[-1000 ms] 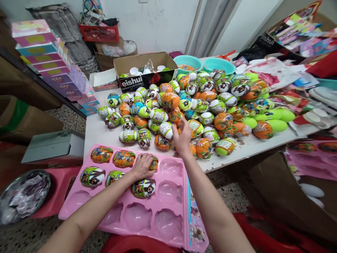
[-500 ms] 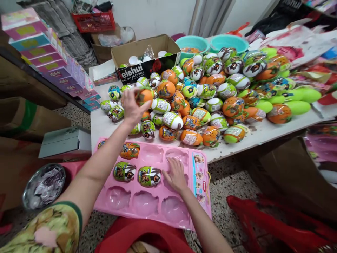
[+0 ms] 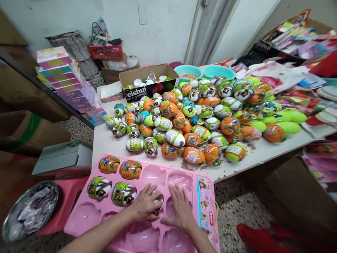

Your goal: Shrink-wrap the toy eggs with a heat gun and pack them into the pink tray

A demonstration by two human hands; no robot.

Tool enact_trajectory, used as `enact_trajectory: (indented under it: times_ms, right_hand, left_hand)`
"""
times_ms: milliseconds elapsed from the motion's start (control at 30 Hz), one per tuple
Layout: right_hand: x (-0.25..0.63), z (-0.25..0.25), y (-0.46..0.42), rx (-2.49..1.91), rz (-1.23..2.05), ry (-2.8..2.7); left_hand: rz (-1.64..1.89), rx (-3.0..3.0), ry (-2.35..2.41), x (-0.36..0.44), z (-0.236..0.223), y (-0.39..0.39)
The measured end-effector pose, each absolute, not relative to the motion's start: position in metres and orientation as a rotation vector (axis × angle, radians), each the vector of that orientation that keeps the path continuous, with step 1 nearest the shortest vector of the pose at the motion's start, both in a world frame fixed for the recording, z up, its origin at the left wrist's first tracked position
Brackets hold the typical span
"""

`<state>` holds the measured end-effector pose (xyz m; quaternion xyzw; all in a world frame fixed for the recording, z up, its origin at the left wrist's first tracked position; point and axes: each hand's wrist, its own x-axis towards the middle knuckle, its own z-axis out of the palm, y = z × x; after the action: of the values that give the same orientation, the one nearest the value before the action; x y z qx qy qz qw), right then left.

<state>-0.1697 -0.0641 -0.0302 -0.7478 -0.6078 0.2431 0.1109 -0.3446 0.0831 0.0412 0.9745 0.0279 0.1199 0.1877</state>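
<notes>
A pink moulded plastic tray (image 3: 79,218) with egg-shaped hollows lies in front of me, over the table's near edge. In its far row sit two orange wrapped eggs; the middle row holds green-and-white wrapped eggs (image 3: 123,194). My left hand (image 3: 144,203) curls its fingers over a white-and-brown wrapped egg (image 3: 158,203) in the middle row, hiding most of it. My right hand (image 3: 181,209) rests with fingers spread on the tray beside it, partly over an unfilled hollow. A printed card strip (image 3: 205,200) runs along the tray's right side.
A large pile of wrapped eggs (image 3: 175,137) covers the table beyond the tray. Behind it stand an open carton (image 3: 150,91) and two turquoise basins (image 3: 219,72). Stacked boxes (image 3: 71,89) are on the left, with a metal bowl (image 3: 30,211) below them.
My left hand has come down from an orange egg in the pile to an egg in the tray. My right hand stays on the tray. The view has tilted up.
</notes>
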Motion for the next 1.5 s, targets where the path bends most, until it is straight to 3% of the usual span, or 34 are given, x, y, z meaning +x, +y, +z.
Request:
enact_trajectory:
  times_ms: [167, 333, 400, 500, 600, 767, 900, 1033, 1167, 1267, 1367, 1500]
  right_hand:
    - [-0.176, -0.031, -0.055, -2.314, 0.769, -1.690]
    - [-0.176, -0.027, -0.058, -2.319, 0.667, -1.649]
    - [-0.176, -0.023, -0.062, -2.313, 0.584, -1.647]
    - [-0.185, -0.012, -0.061, -2.296, 0.424, -1.617]
    - [-0.211, -0.002, -0.042, -2.205, 0.316, -1.654]
    - [-0.269, -0.012, 0.010, -2.110, 0.422, -1.856]
    - [-0.284, -0.033, 0.030, -2.202, 0.528, -1.852]
    - [-0.277, -0.036, 0.028, -2.204, 0.575, -1.831]
    - [-0.271, -0.032, 0.023, -2.189, 0.659, -1.804]
    - [-0.268, -0.032, 0.022, -2.174, 0.686, -1.766]
    - [-0.265, -0.031, 0.023, -2.163, 0.685, -1.696]
    - [-0.260, -0.022, 0.021, -2.174, 0.676, -1.667]
  left_hand:
    - [0.647, 2.580, 0.439, -0.357, 0.073, 0.106]
    - [0.959, 2.407, 0.992, -0.294, 0.152, 0.223]
    - [0.993, 2.437, 1.036, -0.242, 0.175, 0.286]
    - [0.761, 2.665, 0.941, -0.196, 0.188, 0.340]
    - [0.617, 2.751, 0.798, -0.234, 0.169, 0.310]
    - [0.342, 2.823, 0.566, -0.385, 0.092, 0.174]
    - [0.340, 2.775, 0.649, -0.425, 0.044, 0.137]
    - [0.474, 2.635, 0.668, -0.428, 0.050, 0.145]
    - [0.799, 2.498, 0.890, -0.434, 0.103, 0.178]
    - [1.056, 2.463, 0.945, -0.395, 0.159, 0.236]
    - [1.211, 2.517, 0.860, -0.301, 0.211, 0.300]
    - [0.938, 2.689, 0.693, -0.173, 0.227, 0.356]
